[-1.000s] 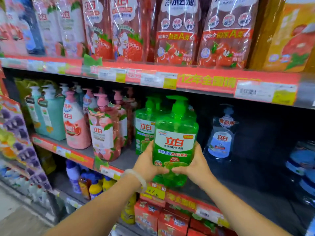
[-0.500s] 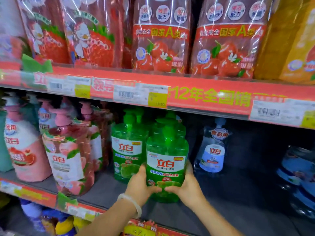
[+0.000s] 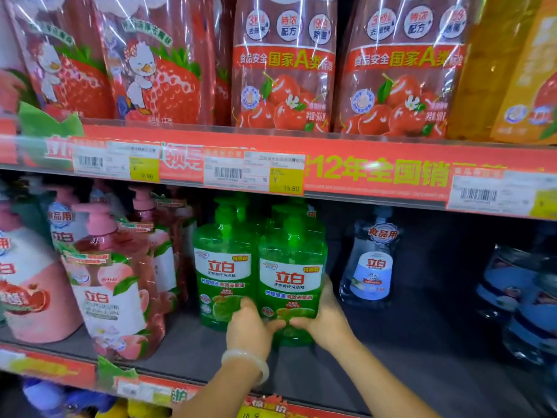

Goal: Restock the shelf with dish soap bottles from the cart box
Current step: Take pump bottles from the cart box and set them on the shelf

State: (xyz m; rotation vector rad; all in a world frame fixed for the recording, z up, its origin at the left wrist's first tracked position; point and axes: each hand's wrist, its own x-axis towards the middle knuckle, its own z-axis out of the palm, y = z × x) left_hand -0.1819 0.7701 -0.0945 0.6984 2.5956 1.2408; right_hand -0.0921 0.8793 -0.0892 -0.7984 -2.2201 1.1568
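Head view: both hands wrap the base of a green dish soap bottle [image 3: 291, 285] that stands upright on the dark middle shelf [image 3: 376, 366]. Left hand [image 3: 248, 328], with a pale bangle [image 3: 245, 362] at its wrist, curls around the bottle's lower left side; right hand [image 3: 327, 319] closes around the lower right, the two thumbs nearly meeting across the front below the white label. Just beside it on the left, touching or almost touching, stands a second green bottle [image 3: 224, 267] with the same label, and more green pump tops show behind both. Further left are pink pump bottles [image 3: 111, 285], some in clear wrap. To the right, apart from the held bottle, a clear bottle with a blue label [image 3: 372, 267] sits deeper in, with open shelf around it. Above runs a red price rail [image 3: 346, 173] with barcode tags, and red refill pouches [image 3: 283, 64] printed with fruit stand on the upper shelf.
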